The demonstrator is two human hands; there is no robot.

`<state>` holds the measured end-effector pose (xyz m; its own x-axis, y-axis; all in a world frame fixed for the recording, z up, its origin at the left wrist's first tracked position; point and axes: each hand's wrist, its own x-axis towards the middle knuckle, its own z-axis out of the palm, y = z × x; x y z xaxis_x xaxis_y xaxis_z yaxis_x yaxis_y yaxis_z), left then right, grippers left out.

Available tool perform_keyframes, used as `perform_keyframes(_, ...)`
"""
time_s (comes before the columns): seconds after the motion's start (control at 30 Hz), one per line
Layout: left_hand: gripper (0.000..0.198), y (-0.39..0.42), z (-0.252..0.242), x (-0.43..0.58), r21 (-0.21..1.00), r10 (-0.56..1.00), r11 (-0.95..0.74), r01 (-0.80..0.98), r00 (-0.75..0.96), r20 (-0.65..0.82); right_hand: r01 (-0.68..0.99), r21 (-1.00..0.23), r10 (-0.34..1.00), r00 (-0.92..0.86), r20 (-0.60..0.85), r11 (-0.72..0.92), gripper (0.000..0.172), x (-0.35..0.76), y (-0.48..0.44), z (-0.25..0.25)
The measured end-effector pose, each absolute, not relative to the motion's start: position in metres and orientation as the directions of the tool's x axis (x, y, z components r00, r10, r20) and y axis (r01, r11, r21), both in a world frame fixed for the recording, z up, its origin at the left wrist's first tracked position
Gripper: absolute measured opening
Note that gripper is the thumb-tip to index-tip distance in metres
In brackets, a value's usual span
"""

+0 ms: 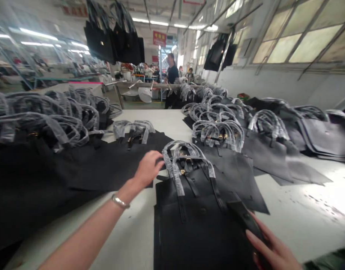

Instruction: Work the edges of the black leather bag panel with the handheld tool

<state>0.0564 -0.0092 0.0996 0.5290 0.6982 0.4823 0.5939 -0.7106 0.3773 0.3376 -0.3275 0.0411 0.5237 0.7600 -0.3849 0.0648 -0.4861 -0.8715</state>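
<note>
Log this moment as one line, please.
Front black bag: on white table | Left hand: beside wrapped handles | Right hand: holding dark piece at bag's side

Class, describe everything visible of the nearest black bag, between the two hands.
The black bag looks like smooth leather and lies over the pale table, its looped handles pointing away from the wearer. Clear plastic wraps the handles' upper parts; gold-coloured hardware and a narrow strap show near the top. The left hand is beside the handles, contact unclear. The right hand grips a dark piece at the bag's right side, possibly part of it.
</note>
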Motion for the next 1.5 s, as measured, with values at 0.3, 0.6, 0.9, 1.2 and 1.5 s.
perform_keyframes(0.3,0.048,-0.198,-0.003,0.107,0.507,0.408,-0.817,0.276,0.897,0.169,0.091,-0.833,0.811,0.309,-0.497,-0.546,0.072,0.341,-0.277,0.077)
perform_keyframes(0.6,0.038,-0.211,-0.009,0.093,0.379,0.428,-0.864,0.333,0.881,0.202,0.143,-0.871,0.806,0.472,-0.357,-0.470,0.064,0.354,-0.253,0.100)
perform_keyframes(0.9,0.054,-0.218,-0.008,0.075,0.253,0.315,-0.934,0.252,0.914,0.254,-0.013,-0.801,0.729,0.407,-0.550,-0.598,0.057,0.385,-0.271,0.087)
perform_keyframes(1.2,0.044,-0.230,-0.006,0.078,0.334,0.409,-0.888,0.316,0.874,0.262,0.170,-0.881,0.823,0.469,-0.321,-0.441,0.070,0.360,-0.260,0.102)
perform_keyframes(1.5,0.041,-0.262,-0.026,0.112,0.466,0.510,-0.811,0.353,0.817,0.269,0.345,-0.785,0.836,-0.002,-0.549,-0.515,0.069,0.273,-0.269,0.091)
